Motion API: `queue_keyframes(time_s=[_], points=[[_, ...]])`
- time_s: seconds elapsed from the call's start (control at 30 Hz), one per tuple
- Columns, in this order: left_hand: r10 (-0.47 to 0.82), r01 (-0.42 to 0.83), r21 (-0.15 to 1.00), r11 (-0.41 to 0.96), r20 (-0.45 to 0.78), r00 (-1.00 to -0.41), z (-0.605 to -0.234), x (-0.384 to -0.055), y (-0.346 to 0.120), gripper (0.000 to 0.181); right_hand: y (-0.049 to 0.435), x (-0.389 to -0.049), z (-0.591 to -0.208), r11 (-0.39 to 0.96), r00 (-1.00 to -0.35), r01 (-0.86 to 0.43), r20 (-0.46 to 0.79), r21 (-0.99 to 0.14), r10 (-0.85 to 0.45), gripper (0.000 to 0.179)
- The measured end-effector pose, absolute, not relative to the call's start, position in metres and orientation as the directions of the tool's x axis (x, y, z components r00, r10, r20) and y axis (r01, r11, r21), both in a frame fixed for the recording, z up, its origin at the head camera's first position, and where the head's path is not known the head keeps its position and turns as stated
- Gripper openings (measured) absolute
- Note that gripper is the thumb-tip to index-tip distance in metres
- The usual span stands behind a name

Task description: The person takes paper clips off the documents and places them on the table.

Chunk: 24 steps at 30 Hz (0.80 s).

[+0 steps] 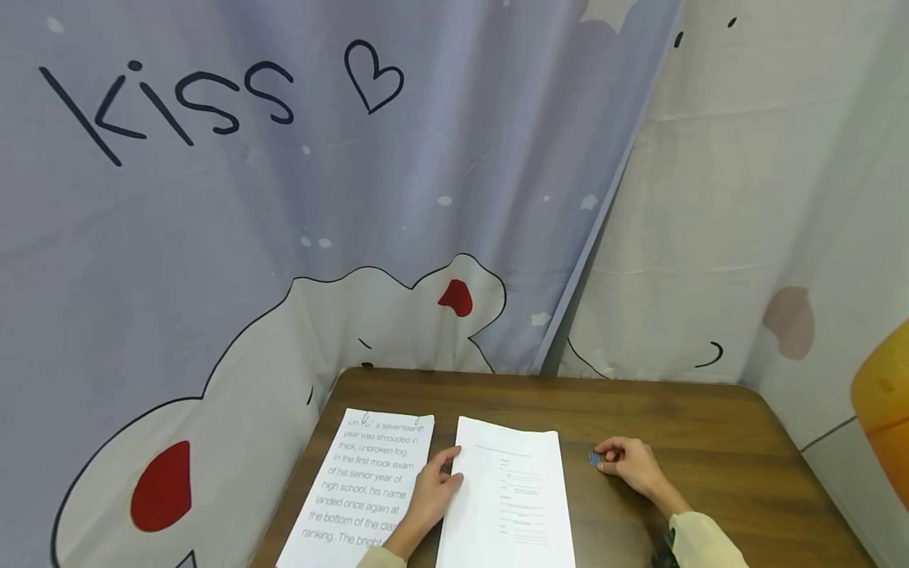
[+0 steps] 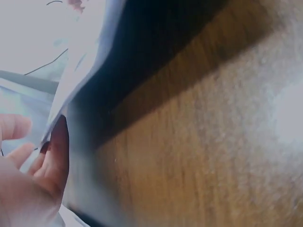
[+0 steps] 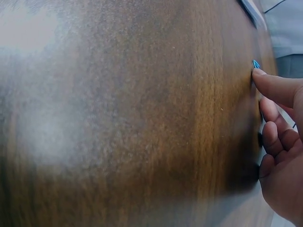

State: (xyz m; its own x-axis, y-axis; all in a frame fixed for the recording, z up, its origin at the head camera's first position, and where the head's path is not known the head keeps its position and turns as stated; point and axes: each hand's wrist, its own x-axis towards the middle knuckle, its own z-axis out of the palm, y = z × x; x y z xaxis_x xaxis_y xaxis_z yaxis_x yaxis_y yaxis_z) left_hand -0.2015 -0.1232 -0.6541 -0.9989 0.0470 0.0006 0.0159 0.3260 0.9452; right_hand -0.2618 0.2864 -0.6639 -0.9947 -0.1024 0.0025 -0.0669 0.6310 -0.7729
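Note:
On the table lies a stack of printed paper (image 1: 500, 497), its left edge between the thumb and fingers of my left hand (image 1: 429, 495). From the left wrist view, the paper's edge (image 2: 85, 71) stands up off the wood, with fingers (image 2: 59, 146) behind it. To the right of this stack, my right hand (image 1: 635, 465) pinches a small blue paper clip (image 1: 594, 458), which looks striped in the head view. In the right wrist view, only a bright blue loop of the clip (image 3: 255, 64) shows past the thumb tip; the other fingers are curled below.
Left of my left hand lies another stack of large-print pages (image 1: 355, 481), with clips at its top edge. The brown wooden table (image 1: 710, 442) backs onto a printed curtain (image 1: 426, 158). A dark item (image 1: 663, 550) is at my right wrist.

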Motion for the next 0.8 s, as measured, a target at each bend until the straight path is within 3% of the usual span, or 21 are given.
queue_keyframes(time_s=[0.17, 0.37, 0.57, 0.8], points=[[-0.014, 0.033, 0.914, 0.403, 0.043, -0.999, -0.6548, -0.2045, -0.1253, 0.055, 0.2863, -0.2636, -0.6656, 0.642, -0.996, -0.070, 0.013, -0.764, -0.093, 0.022], [0.020, 0.036, 0.835, 0.550, 0.030, -0.999, -0.6592, -0.2042, -0.1272, 0.063, 0.2846, -0.2653, -0.6671, 0.643, -0.995, -0.071, 0.013, -0.762, -0.095, 0.021], [0.023, 0.056, 0.691, 0.721, 0.056, -0.998, -0.6591, -0.2016, -0.1223, 0.059, 0.2841, -0.2658, -0.6680, 0.648, -0.996, -0.059, 0.002, -0.759, -0.090, 0.022], [0.052, 0.104, 0.591, 0.800, 0.105, -0.993, -0.6551, -0.2019, -0.1208, 0.051, 0.2858, -0.2637, -0.6669, 0.638, -0.994, -0.081, 0.019, -0.766, -0.103, 0.022]])
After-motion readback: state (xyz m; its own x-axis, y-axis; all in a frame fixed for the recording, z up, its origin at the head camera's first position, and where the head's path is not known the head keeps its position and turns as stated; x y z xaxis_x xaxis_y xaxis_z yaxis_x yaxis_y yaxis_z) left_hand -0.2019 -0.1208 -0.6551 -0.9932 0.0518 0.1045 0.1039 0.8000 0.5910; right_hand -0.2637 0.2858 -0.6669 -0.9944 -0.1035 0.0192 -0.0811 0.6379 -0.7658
